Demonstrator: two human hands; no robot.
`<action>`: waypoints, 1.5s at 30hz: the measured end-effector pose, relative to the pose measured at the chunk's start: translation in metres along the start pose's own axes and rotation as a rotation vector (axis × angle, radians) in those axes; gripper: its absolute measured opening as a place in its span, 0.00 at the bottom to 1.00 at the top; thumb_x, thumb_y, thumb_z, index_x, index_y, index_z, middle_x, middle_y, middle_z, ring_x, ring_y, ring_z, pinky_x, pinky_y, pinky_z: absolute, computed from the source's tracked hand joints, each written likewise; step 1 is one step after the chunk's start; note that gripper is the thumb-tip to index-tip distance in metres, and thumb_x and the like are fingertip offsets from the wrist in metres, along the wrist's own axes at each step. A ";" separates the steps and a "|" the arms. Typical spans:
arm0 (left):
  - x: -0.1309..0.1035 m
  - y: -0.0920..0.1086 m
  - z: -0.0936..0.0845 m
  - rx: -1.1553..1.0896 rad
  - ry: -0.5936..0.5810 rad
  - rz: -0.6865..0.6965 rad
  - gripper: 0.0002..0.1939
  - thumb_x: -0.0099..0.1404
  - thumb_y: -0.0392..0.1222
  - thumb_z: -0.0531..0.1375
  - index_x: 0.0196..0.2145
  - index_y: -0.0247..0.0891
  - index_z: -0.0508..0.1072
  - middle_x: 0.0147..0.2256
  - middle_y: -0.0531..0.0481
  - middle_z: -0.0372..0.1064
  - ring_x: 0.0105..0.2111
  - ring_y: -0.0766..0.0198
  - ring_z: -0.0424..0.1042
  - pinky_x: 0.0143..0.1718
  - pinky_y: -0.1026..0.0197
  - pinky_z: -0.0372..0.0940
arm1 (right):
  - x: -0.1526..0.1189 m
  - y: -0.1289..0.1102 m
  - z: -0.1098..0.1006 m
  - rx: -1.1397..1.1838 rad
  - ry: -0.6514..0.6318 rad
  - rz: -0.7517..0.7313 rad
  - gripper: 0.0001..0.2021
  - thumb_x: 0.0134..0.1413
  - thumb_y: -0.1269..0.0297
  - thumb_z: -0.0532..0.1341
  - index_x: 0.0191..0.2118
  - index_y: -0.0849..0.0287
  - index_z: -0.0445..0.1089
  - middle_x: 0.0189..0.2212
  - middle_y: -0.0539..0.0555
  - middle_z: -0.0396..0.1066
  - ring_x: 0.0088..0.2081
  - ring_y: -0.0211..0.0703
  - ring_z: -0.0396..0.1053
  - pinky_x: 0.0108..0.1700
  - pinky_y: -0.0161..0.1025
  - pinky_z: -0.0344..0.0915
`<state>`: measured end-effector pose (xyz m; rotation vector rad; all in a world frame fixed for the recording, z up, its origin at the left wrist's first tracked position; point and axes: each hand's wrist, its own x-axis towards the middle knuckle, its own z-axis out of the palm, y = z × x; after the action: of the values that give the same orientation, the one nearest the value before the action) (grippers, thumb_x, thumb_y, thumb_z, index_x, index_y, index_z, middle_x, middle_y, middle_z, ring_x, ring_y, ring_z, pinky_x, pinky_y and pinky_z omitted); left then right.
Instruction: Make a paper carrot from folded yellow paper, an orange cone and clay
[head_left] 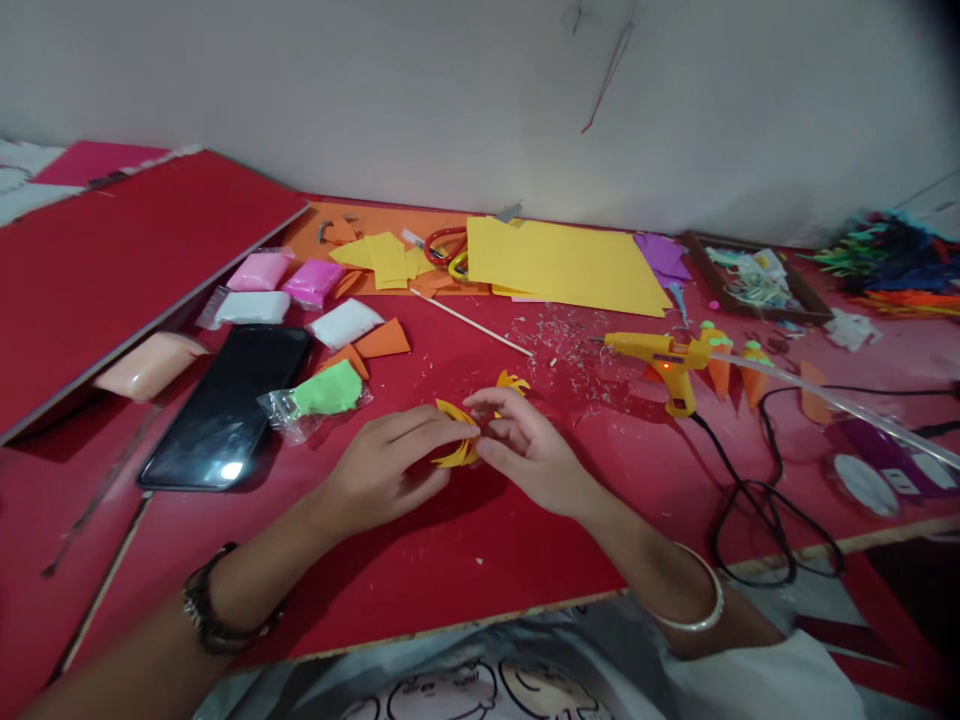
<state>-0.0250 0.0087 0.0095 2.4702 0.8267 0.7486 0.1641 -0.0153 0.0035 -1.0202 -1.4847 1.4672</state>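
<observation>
Near the front middle of the red table, my left hand and my right hand meet over a curled yellow paper piece with pointed, petal-like ends. The fingertips of my left hand press on its upper side. My right thumb and fingers close on its right edge. A second fringed yellow piece shows just behind my right fingers; whether it joins the first is hidden. A bag of green clay lies to the left of my left hand. The yellow glue gun rests right of my right hand, its light glowing orange.
A black phone and several bags of clay lie on the left, beside a raised red board. Yellow sheets, scissors and a thin stick lie behind. Black cable loops at the right, near orange carrot shapes.
</observation>
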 end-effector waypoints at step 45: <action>0.005 -0.008 -0.005 0.049 0.119 -0.070 0.05 0.60 0.38 0.54 0.35 0.39 0.67 0.30 0.53 0.68 0.30 0.67 0.67 0.33 0.66 0.62 | 0.006 -0.004 -0.020 -0.578 0.328 -0.236 0.04 0.47 0.73 0.55 0.30 0.58 0.63 0.26 0.48 0.64 0.27 0.33 0.62 0.29 0.31 0.60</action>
<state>-0.0285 0.0187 0.0108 2.4449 0.9807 0.8665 0.1802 -0.0023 0.0073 -1.2929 -1.7463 0.6695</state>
